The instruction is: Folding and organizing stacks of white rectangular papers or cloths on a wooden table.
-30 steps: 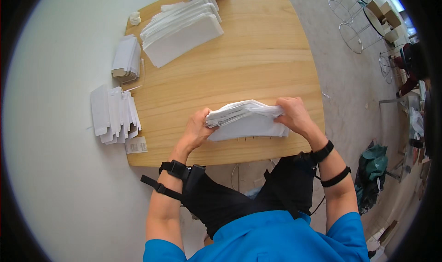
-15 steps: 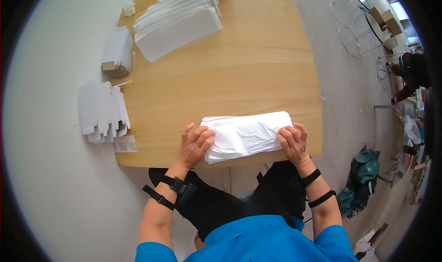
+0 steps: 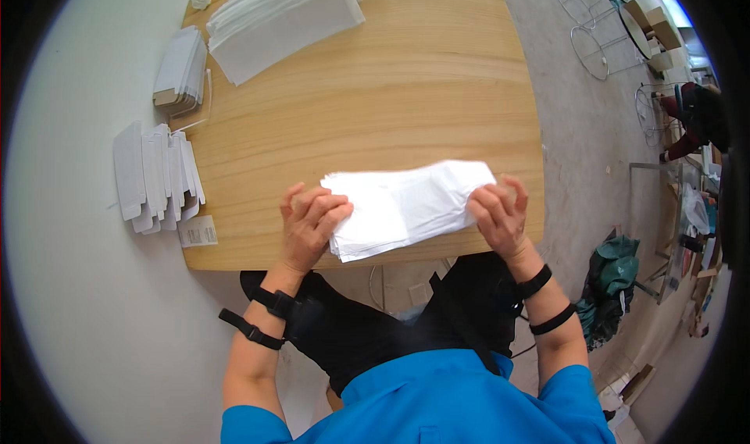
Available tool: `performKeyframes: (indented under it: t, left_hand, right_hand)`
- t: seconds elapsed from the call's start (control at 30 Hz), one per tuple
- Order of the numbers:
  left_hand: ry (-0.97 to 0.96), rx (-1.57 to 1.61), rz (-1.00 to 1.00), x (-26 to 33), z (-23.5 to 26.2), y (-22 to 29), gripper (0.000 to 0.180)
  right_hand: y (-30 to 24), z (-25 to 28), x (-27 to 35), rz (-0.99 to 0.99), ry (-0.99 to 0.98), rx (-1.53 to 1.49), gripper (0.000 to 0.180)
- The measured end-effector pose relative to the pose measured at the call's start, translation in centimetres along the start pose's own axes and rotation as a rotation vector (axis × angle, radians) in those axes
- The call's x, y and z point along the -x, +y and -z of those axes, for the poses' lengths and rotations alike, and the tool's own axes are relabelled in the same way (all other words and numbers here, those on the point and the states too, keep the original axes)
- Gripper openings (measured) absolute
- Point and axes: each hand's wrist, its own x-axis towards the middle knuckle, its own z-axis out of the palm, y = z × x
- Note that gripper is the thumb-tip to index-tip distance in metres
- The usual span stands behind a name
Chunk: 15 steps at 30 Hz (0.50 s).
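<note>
Several flattened white cartons [image 3: 154, 172] lean together at the far left edge of the tabletop [image 3: 391, 108], with a printed slip [image 3: 198, 231] just beside them and a stack of white boxes [image 3: 181, 67] beyond; these keep their places, though the view has shifted a little. Next along, at the far side, the pile of white sheets [image 3: 289, 30] lies untouched.

The left hand [image 3: 306, 224] is clamped on the left end of a white sheet bundle [image 3: 406, 208], fingertips over its top face, thumb hidden. That bundle sits between the hands, near the tabletop's near edge — and here is the change: a second ago it was bowed upward with its layered edges showing, whereas now its broad face is turned up and looks fairly flat. Half a second ago it lay closer to square with that edge; now it slants more, right end farther out. Whether it is lifted clear, I cannot tell.

The right hand [image 3: 498, 216] grips the other end, fingers curled over the top. With both ends held — and the layers lying closer — the bundle seems easier to handle as one piece.
</note>
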Motion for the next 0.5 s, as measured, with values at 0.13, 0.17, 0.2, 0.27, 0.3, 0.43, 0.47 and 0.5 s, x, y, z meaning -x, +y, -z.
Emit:
performKeyframes:
  t: [0.13,0.17,0.2,0.27,0.3,0.43,0.47,0.5]
  left_hand:
    - [0.115,-0.224,-0.11,-0.7,1.9,-0.7,0.025]
    - [0.122,-0.23,-0.11,0.1,1.2,-0.8,0.025]
    - [0.012,-0.227,-0.162,1.1,0.0,-1.0,0.025]
    - [-0.148,-0.209,-0.245,3.1,-1.9,-1.4,0.022]
    - [-0.149,-0.211,-0.244,3.3,-2.0,-1.2,0.022]
    - [-0.139,-0.212,-0.242,3.4,-2.1,-1.3,0.019]
    - [-0.145,-0.227,-0.252,3.6,-1.9,-1.5,0.019]
    - [-0.147,-0.246,-0.263,3.4,-1.8,-1.6,0.019]
  right_hand:
    - [1.7,1.2,-2.8,0.098,0.163,0.155,0.013]
    - [1.9,0.7,-1.8,0.104,0.171,0.157,0.013]
    - [1.8,-0.3,-0.4,0.127,0.052,0.125,0.011]
    - [0.9,-1.9,2.1,0.167,-0.13,0.078,0.01]
    - [0.1,-1.6,2.4,0.168,-0.128,0.076,0.01]
    - [-1.3,0.6,2.0,0.094,-0.316,-0.044,0.027]
    - [-1.6,1.5,1.4,0.052,-0.399,-0.11,0.035]
    - [-1.6,2.2,0.6,0.011,-0.477,-0.172,0.042]
